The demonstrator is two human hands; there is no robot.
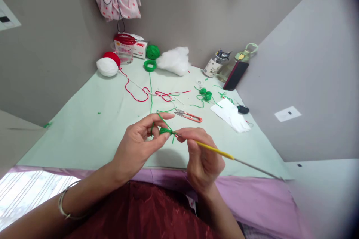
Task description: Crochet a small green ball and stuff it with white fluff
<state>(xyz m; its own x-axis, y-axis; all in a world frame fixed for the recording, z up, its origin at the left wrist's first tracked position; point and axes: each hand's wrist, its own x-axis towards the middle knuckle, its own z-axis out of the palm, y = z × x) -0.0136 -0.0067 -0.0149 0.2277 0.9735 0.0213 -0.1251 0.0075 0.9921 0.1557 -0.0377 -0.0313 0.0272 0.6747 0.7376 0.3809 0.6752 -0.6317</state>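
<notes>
Between the thumb and fingers of my left hand (pixel 140 142) is a small green crochet piece (pixel 165 131). Green yarn (pixel 150 93) runs from a ring-shaped green coil (pixel 150 65) across the table to that hand and passes over its raised index finger. My right hand (pixel 203 155) grips a crochet hook (pixel 215 150) with a yellow handle, held like a pen. The hook's tip meets the right end of the green piece; whether it sits inside a stitch is too small to tell. Just beyond my fingers lie orange-handled thread snips (pixel 189 115).
White (pixel 107 67) and red yarn balls (pixel 112 58) stand back left, their strands trailing inward. A green yarn ball (pixel 153 52) and white stuffing (pixel 174 61) sit behind. At right are small green pieces (pixel 207 96), white paper (pixel 230 115), a phone (pixel 236 76) and a pen holder (pixel 214 65).
</notes>
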